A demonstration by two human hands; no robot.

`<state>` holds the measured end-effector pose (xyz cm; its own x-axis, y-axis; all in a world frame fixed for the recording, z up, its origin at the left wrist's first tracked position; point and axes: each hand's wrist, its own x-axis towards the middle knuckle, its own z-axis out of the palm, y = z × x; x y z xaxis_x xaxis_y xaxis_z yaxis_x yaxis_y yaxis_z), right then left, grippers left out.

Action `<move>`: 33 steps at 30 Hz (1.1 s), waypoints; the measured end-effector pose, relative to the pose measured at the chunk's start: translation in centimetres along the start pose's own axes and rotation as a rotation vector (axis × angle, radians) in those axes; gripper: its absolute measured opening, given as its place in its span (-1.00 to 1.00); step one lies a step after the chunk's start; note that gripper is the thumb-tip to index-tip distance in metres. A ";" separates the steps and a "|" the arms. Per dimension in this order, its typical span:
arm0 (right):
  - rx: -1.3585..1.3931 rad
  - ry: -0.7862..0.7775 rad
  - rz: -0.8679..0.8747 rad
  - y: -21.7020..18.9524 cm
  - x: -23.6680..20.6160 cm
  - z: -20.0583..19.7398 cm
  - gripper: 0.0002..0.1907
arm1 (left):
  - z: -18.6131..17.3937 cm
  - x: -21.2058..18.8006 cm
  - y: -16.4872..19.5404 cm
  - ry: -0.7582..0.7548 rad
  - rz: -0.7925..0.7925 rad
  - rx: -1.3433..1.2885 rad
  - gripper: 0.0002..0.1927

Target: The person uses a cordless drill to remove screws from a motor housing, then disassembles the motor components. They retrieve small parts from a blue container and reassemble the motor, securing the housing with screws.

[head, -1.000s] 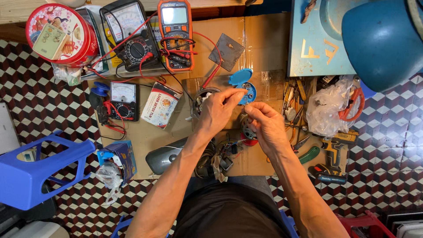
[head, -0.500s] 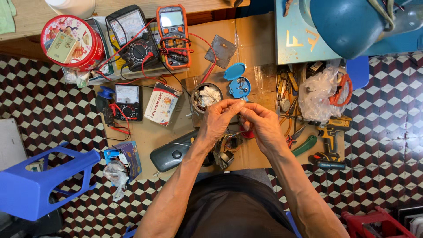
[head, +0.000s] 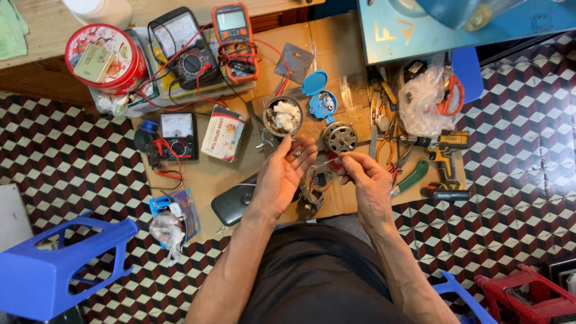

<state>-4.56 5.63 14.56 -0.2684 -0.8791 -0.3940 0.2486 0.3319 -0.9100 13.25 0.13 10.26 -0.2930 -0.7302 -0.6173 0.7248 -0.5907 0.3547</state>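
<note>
I'm pinching a thin wire between left hand (head: 282, 177) and right hand (head: 367, 180), small motor (head: 340, 137) at 12 o'clock; keeping tension light, fingertips close.

The left hand (head: 282, 177) and right hand (head: 367, 180) meet at frame centre, above the cardboard sheet (head: 240, 174). A motor (head: 340, 137) lies just behind them, a bowl (head: 282, 116) to its left, meters (head: 210, 45) at upper left, a drill (head: 447, 157) right.

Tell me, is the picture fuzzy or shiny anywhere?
In the head view, the two hands, left hand and right hand, look fairly sharp, but the small part pinched between them is too tiny to make out; the clear plastic bag shows bright glare; the light is even, with soft shadows; the floor tiles curve slightly near the edges.
</note>
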 end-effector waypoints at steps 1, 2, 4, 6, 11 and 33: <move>-0.015 0.017 -0.036 0.0 -0.4 0.3 -0.77 | 0.1 0.1 -0.1 -0.008 -0.016 -0.049 -0.62; -0.030 0.036 -0.075 0.0 -0.9 0.7 -0.78 | 0.1 0.0 -0.2 -0.021 -0.032 -0.098 -0.62; -0.182 0.030 -0.136 -0.1 -1.9 1.4 -0.80 | 0.1 -0.3 -0.3 -0.020 -0.031 -0.093 -0.61; -0.349 0.015 -0.257 -0.2 -2.7 2.4 -0.81 | -0.3 -0.8 -0.4 -0.022 -0.034 -0.096 -0.61; -0.589 -0.026 -0.418 -0.3 -3.1 4.7 -0.77 | -1.3 -1.2 -1.4 -0.116 -0.052 -0.119 -0.63; -0.926 0.155 -0.592 -2.0 -4.6 -4.8 -0.83 | 5.7 -2.0 -11.9 -0.119 0.088 0.483 -0.63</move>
<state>-8.26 10.71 17.55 -0.2447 -0.9524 0.1821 -0.7316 0.0581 -0.6792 1.68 6.71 11.26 -0.3330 -0.8020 -0.4958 0.3870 -0.5958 0.7038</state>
